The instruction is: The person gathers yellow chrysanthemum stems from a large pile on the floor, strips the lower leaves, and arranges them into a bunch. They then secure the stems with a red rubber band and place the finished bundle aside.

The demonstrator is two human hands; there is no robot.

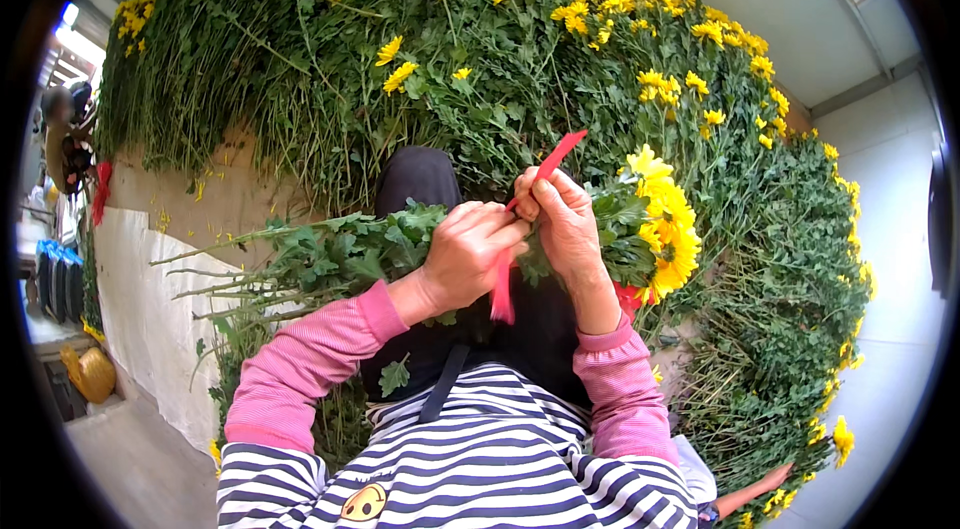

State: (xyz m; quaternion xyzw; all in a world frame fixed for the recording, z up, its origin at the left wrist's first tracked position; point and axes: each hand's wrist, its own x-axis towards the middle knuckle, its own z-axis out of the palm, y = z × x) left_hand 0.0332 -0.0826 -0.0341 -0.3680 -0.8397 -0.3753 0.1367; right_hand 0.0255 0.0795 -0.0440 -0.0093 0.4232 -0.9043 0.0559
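Observation:
A bunch of yellow chrysanthemums (671, 229) lies across my lap, blooms to the right and bare stems (225, 289) to the left. Around its middle runs a red ribbon (561, 151), pinched between the thumb and fingers of my right hand (559, 210). My left hand (474, 247) is closed on the same ribbon just left of it, against the leaves. One ribbon end sticks up past my right hand; the other hangs below my left. How the ribbon crosses between the hands is hidden by my fingers.
A large heap of cut chrysanthemums (465, 108) curves around me in front and on the right. At lower right another person's arm (754, 491) reaches to the flowers. A white sheet (150, 304) lies at left, near a yellow bag (88, 373). Another person (64, 131) is far left.

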